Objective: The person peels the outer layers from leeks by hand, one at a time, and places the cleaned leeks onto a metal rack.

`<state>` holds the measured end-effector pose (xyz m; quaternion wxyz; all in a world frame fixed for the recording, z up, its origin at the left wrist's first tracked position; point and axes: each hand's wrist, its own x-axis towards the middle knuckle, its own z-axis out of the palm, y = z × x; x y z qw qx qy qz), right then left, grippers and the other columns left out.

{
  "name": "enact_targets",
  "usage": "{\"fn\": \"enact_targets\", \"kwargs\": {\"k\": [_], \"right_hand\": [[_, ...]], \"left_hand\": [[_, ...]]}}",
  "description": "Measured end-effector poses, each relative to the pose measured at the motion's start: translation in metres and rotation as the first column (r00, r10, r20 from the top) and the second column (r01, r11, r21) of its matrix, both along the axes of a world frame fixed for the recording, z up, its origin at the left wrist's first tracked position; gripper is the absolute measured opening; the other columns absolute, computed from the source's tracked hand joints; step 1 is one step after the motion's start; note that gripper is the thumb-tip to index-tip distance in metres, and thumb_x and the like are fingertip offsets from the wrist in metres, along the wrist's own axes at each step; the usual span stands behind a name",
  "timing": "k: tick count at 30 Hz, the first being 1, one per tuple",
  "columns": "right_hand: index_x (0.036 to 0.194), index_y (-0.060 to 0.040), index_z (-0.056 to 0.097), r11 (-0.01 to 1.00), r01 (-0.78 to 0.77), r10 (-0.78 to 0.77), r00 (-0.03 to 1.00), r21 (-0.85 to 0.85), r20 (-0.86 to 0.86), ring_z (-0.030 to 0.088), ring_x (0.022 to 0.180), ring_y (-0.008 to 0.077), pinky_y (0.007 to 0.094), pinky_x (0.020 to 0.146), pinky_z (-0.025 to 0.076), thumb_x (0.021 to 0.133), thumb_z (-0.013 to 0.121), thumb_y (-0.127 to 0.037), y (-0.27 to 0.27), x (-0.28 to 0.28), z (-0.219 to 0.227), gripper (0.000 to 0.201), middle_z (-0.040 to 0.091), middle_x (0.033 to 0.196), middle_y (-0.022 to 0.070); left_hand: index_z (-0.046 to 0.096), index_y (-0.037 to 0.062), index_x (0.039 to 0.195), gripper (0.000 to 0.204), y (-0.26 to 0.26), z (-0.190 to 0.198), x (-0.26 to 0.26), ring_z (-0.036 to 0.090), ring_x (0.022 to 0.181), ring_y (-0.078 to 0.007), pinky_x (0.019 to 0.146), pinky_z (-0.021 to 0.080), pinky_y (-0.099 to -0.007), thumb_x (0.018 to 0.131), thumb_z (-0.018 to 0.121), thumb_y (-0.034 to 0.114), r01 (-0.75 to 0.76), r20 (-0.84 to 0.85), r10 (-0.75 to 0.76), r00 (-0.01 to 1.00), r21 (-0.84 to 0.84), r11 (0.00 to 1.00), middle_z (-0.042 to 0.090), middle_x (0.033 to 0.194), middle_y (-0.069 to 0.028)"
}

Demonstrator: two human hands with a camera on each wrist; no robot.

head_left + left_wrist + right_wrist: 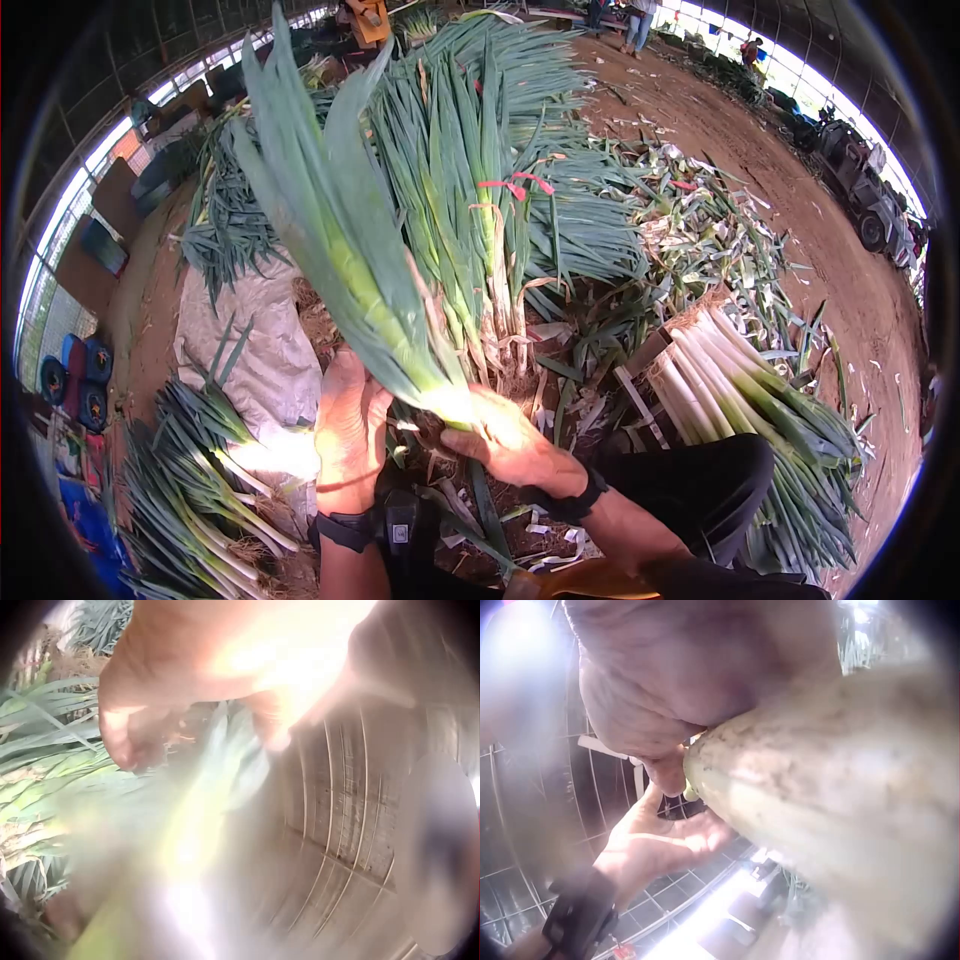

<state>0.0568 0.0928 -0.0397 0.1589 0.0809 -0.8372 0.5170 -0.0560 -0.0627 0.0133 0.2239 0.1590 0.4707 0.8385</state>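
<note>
A leek with broad green leaves slants up and left in the head view. My right hand grips it low on the pale stalk, fingers and thumb round it. Its pale, dirt-specked shaft fills much of the right wrist view. My left hand is just left of the stalk, its thumb beside the leaf base. In the right wrist view the left hand's fingers look loosely extended, not wrapped round anything. Glare and blur wash out much of the left wrist view.
Unpeeled leeks with a red tie stand ahead. White-shafted leeks lie at right, others at left beside a pale sack. Leaf scraps cover the ground behind. A vehicle stands far right.
</note>
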Motion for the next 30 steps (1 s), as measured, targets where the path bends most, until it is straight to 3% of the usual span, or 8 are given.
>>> {"fn": "enact_targets", "kwargs": {"k": [1, 4, 9, 11, 14, 21, 25, 30], "right_hand": [[0.128, -0.0027, 0.052, 0.999, 0.01, -0.01, 1.0, -0.032, -0.007, 0.056, 0.102, 0.0401, 0.0438, 0.09, 0.044, 0.091, 0.062, -0.023, -0.013, 0.011, -0.011, 0.043, 0.059, 0.11, 0.0208], [0.13, -0.0018, 0.051, 0.975, -0.056, 0.095, 0.98, -0.215, 0.176, 0.056, 0.107, 0.0378, 0.0436, 0.094, 0.043, 0.094, 0.06, -0.025, -0.036, 0.044, -0.016, 0.044, 0.058, 0.115, 0.0206], [0.131, -0.0015, 0.051, 0.954, 0.027, 0.006, 0.994, -0.3, 0.11, 0.058, 0.106, 0.0297, 0.039, 0.094, 0.045, 0.091, 0.067, -0.022, -0.047, 0.041, -0.011, 0.048, 0.06, 0.113, 0.0172], [0.124, -0.0011, 0.055, 0.802, 0.125, -0.055, 0.989, -0.585, 0.135, 0.055, 0.107, 0.0162, 0.0305, 0.093, 0.045, 0.088, 0.071, -0.016, -0.05, 0.024, -0.012, 0.042, 0.06, 0.114, 0.0069], [0.114, -0.0031, 0.061, 0.801, 0.29, -0.18, 0.951, -0.523, 0.251, 0.06, 0.093, 0.016, 0.0311, 0.083, 0.048, 0.08, 0.077, -0.017, -0.045, 0.011, 0.005, 0.04, 0.065, 0.099, 0.0061], [0.102, -0.0061, 0.062, 0.636, 0.276, -0.135, 0.959, -0.721, 0.249, 0.055, 0.087, 0.0111, 0.0272, 0.078, 0.047, 0.077, 0.078, -0.013, -0.052, 0.011, 0.011, 0.03, 0.062, 0.092, 0.0017], [0.104, -0.0037, 0.061, 0.784, 0.302, -0.221, 0.952, -0.543, 0.211, 0.056, 0.087, 0.0154, 0.0306, 0.079, 0.047, 0.076, 0.08, -0.019, -0.048, 0.002, 0.004, 0.037, 0.063, 0.092, 0.005], [0.115, -0.0007, 0.059, 0.77, 0.29, -0.18, 0.953, -0.569, 0.242, 0.059, 0.097, 0.0147, 0.0306, 0.087, 0.048, 0.078, 0.079, -0.011, -0.042, -0.006, 0.005, 0.043, 0.064, 0.105, 0.0067]], "left_hand": [[0.045, -0.0017, 0.135, 0.058, -0.002, -0.001, -0.002, 0.062, 0.107, -0.0215, 0.088, 0.054, -0.0337, 0.098, 0.057, 0.042, 0.063, 0.037, -0.067, 0.997, 0.091, 0.994, 0.06, 0.122, -0.0136], [0.057, 0.0019, 0.121, 0.034, 0.003, 0.009, 0.013, 0.068, 0.091, -0.0192, 0.083, 0.056, -0.0347, 0.099, 0.06, 0.027, -0.128, 0.344, 0.067, 0.936, 0.157, 0.979, 0.068, 0.105, -0.0085], [0.057, 0.0002, 0.12, 0.036, -0.003, 0.001, 0.023, 0.068, 0.091, -0.0205, 0.081, 0.056, -0.0345, 0.097, 0.062, 0.027, -0.055, 0.294, 0.021, 0.956, 0.111, 0.992, 0.068, 0.106, -0.0099], [0.059, -0.0006, 0.118, 0.034, 0.002, -0.003, 0.024, 0.068, 0.09, -0.021, 0.082, 0.056, -0.0351, 0.097, 0.062, 0.026, -0.076, 0.308, 0.042, 0.95, 0.101, 0.992, 0.068, 0.106, -0.0102], [0.061, -0.0016, 0.116, 0.032, 0.005, -0.01, 0.024, 0.068, 0.091, -0.0217, 0.084, 0.056, -0.036, 0.098, 0.061, 0.025, -0.026, 0.34, -0.012, 0.94, 0.105, 0.994, 0.069, 0.107, -0.0108], [0.06, 0.0, 0.12, 0.032, 0.006, -0.014, 0.024, 0.068, 0.095, -0.0215, 0.085, 0.056, -0.036, 0.099, 0.06, 0.024, 0.032, 0.323, -0.074, 0.944, 0.132, 0.991, 0.069, 0.109, -0.0107], [0.06, 0.0003, 0.119, 0.03, 0.008, -0.017, 0.023, 0.068, 0.094, -0.0222, 0.083, 0.056, -0.0365, 0.099, 0.059, 0.023, -0.003, 0.318, -0.038, 0.947, 0.128, 0.992, 0.069, 0.109, -0.0111], [0.059, 0.0, 0.119, 0.031, 0.011, -0.016, 0.023, 0.069, 0.09, -0.0233, 0.08, 0.057, -0.0367, 0.1, 0.058, 0.024, -0.003, 0.316, -0.033, 0.948, 0.112, 0.994, 0.069, 0.104, -0.0113]]}}
